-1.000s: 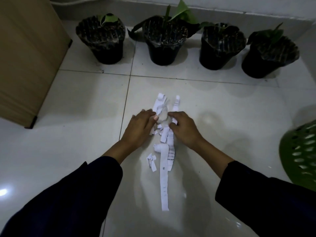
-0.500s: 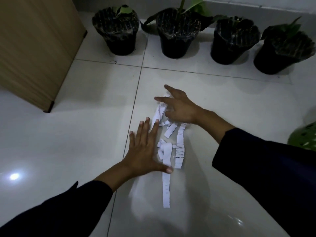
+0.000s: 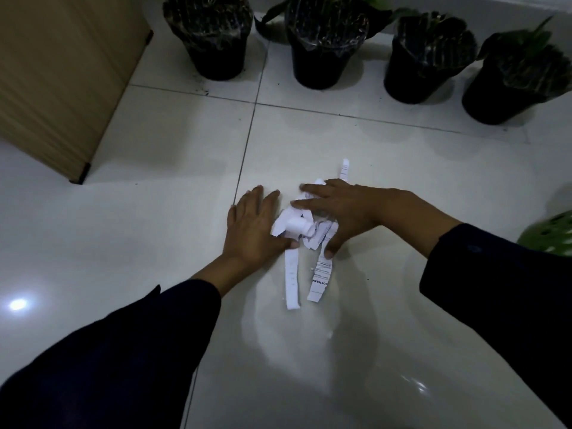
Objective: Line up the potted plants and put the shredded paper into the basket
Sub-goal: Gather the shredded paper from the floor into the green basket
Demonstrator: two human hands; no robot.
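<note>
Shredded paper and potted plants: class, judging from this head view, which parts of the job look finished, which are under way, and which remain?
Done: the four potted plants stand in a row along the wall. Under way: the left hand and right hand lie flat, pressing the shredded paper together on the floor. Left: no paper is lifted, and the green basket at the right edge has yet to receive it.

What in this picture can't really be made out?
All in the head view:
- Green basket: cut off by the right edge and blurred; its inside is unseen.
- Shredded paper: partly covered by the left hand and right hand; the print is too small to read.
- Potted plants: leaves cropped by the top edge, dim.
</note>
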